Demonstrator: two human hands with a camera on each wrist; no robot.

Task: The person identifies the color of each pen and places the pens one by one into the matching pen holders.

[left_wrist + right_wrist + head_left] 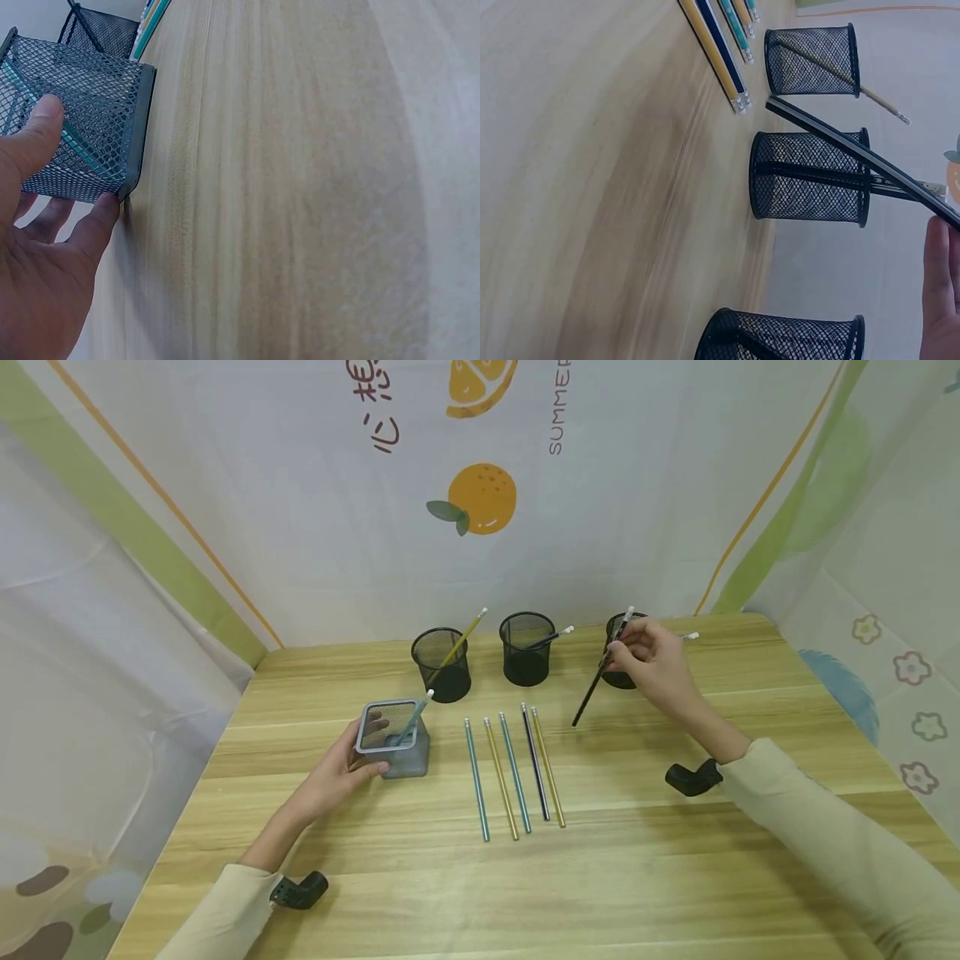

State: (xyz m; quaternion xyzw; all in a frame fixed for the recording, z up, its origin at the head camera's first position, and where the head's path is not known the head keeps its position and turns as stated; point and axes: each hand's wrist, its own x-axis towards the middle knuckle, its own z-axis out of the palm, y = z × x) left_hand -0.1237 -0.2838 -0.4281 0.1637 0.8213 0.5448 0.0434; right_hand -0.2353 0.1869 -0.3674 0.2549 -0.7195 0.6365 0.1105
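Observation:
My left hand [330,785] holds a grey square mesh pen holder [408,763], thumb on the near side and fingers on the far side. A teal pencil [81,146] leans inside that holder. Between thumb and fingers of my right hand [662,668] is a black pencil [591,693], tilted with its white eraser end up. This hand overlaps the right round black mesh cup [780,334] in the head view. The middle mesh cup [527,667] contains a black pencil; the left mesh cup [447,682] contains a yellow one [467,637].
Several pencils lie roughly side by side mid-table: a teal one [476,781], a gold one [501,781], another teal one [515,772], a dark one [535,764] and another gold one [549,768]. A printed white curtain [337,543] hangs behind the wooden table [450,893].

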